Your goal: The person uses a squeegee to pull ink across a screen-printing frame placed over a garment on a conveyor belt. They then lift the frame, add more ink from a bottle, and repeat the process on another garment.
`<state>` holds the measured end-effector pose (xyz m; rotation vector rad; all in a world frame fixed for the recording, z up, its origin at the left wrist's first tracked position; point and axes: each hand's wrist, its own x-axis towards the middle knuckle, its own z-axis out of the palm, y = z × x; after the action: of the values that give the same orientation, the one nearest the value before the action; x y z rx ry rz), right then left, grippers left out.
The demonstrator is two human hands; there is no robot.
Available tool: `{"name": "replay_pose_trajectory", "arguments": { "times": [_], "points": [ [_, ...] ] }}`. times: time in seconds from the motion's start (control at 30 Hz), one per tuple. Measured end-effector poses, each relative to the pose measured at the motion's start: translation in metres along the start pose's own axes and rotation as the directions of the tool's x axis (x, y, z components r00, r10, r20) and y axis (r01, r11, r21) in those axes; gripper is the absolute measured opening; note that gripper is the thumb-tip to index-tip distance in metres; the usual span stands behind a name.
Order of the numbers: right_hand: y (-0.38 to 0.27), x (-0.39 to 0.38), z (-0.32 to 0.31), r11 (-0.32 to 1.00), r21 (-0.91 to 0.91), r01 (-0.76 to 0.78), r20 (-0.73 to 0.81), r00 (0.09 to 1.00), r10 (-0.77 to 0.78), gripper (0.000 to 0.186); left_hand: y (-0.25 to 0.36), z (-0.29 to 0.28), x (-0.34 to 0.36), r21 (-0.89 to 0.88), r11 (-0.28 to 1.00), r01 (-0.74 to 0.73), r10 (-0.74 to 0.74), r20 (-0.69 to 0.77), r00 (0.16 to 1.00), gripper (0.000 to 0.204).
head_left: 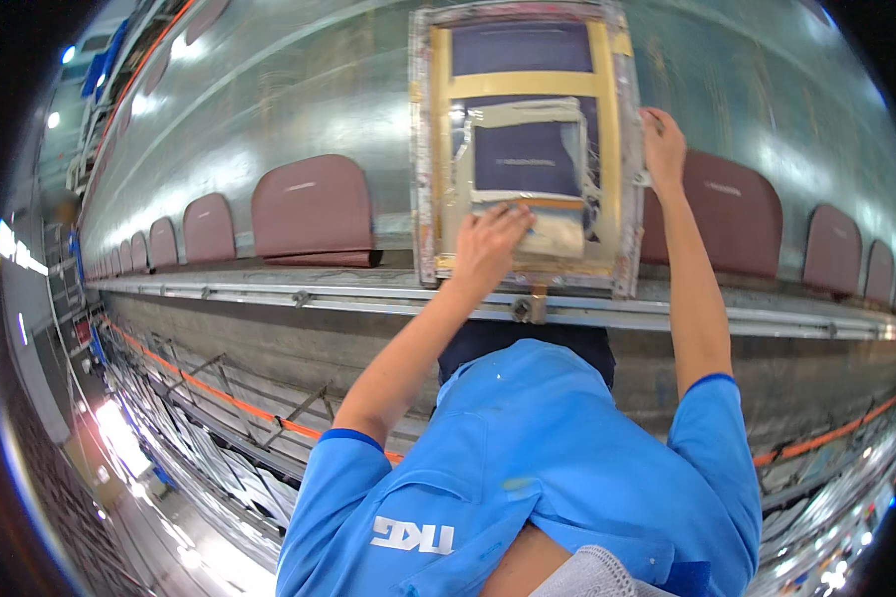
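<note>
A screen printing frame (431, 129) lies on the long table, its dark mesh bordered with yellowish tape and pale smears around a rectangular window. My left hand (490, 247) is closed around a squeegee (556, 232) that rests on the near part of the mesh. This squeegee is broad and pale, with an orange-brown strip along its far edge. At the frame's right side, my right hand (664, 147) has its fingers curled against the outer edge. The mesh under the squeegee is hidden.
Maroon cut fabric pieces (311, 207) lie in a row along the shiny greenish table (239, 109), on both sides of the frame. A metal rail (368, 301) runs along the near edge, with a bracket (528, 308) below the frame. Racks with orange bars (219, 388) stand behind me.
</note>
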<state>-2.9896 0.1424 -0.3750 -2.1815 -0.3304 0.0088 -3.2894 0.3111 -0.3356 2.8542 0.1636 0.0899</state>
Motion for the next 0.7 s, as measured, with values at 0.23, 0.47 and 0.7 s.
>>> {"name": "replay_pose_trajectory", "arguments": {
  "times": [0.23, 0.47, 0.7],
  "points": [
    [-0.082, -0.009, 0.020, 0.992, 0.042, -0.121, 0.079, 0.990, 0.118, 0.026, -0.038, -0.035, -0.048, -0.164, 0.980, 0.109, -0.134, -0.151, 0.980, 0.054],
    [-0.189, -0.097, 0.227, 0.982, 0.157, 0.108, -0.003, 0.994, -0.109, 0.025, -0.238, -0.083, -0.142, -0.117, 0.975, 0.188, -0.203, -0.135, 0.970, 0.057],
    [-0.248, -0.149, 0.311, 0.984, 0.177, -0.026, -0.002, 1.000, 0.027, 0.023, -0.336, -0.112, -0.193, -0.071, 0.982, 0.177, -0.183, -0.080, 0.980, 0.060]
  ]
}}
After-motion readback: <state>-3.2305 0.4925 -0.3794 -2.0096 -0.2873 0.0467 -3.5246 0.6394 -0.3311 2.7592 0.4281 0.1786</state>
